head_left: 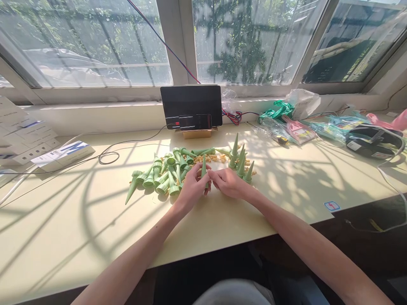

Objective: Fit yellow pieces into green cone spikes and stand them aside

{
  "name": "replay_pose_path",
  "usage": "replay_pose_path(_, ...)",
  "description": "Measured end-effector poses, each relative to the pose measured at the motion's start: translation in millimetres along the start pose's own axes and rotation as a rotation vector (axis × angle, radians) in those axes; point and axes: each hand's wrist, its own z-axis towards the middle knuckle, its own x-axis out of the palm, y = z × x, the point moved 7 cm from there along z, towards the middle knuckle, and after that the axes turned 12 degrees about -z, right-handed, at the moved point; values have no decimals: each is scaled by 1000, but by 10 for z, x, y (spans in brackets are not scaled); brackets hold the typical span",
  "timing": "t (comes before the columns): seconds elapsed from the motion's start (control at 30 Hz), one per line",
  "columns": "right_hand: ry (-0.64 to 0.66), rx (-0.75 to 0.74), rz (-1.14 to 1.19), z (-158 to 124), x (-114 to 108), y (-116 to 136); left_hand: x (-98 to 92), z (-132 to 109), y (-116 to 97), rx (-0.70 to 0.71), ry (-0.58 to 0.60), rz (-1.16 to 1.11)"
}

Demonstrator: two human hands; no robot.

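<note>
My left hand (193, 185) is closed round a green plastic cone (204, 168) that points upward between my two hands. My right hand (229, 183) touches the same cone from the right, its fingers pinched near the cone's base; whatever small part it holds is hidden. To the left lies a pile of green cones (160, 176) on their sides. Three or so cones stand upright (240, 160) just right of my hands. Small yellow-tan pieces (212, 158) are scattered behind my hands.
A dark tablet with a phone (191, 106) stands on a cardboard block at the window sill. White boxes (38, 144) and a looped cable (108, 157) lie at the left. Plastic bags and packets (295, 123) and a black device (372, 142) crowd the right.
</note>
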Motion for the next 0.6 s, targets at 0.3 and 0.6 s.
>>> replay_pose_path(0.3, -2, -10, 16, -8, -7, 10, -7, -6, 18, -18, 2, -13)
replay_pose_path(0.6, -60, -118, 54, 6, -23, 58, -12, 4, 60, -98, -23, -140)
